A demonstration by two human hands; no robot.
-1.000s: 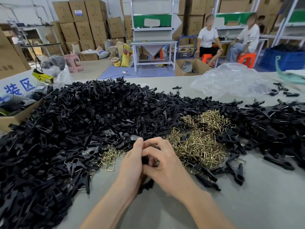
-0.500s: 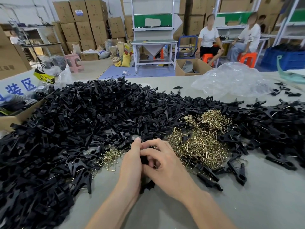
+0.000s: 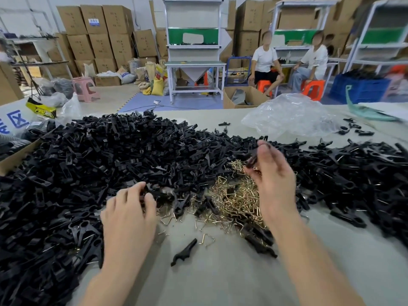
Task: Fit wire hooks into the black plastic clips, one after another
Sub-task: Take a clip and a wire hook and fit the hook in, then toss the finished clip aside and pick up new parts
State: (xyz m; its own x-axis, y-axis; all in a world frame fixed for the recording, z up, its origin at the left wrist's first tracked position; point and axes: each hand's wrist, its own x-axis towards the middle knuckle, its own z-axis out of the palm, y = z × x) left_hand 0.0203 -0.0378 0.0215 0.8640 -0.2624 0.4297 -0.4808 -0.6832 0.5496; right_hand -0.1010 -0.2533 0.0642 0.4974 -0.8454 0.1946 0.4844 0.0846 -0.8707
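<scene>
Head view: right hand (image 3: pixel 273 177) pinches a blurred black clip (image 3: pixel 251 161) above the wire hooks (image 3: pixel 236 199). Left hand (image 3: pixel 129 208) curls fingers into the clip pile (image 3: pixel 88 164), grip unclear. Clips likely light and rigid. Hooks thin, tangle-prone: pick singly by the bend.

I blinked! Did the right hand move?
Yes. The right hand, pinching a black clip, left the left hand and rose over the gold hook pile, away from the person.

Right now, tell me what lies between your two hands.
Head view: brass wire hooks, with a few black clips mixed in, lie between left hand and right hand.
</scene>
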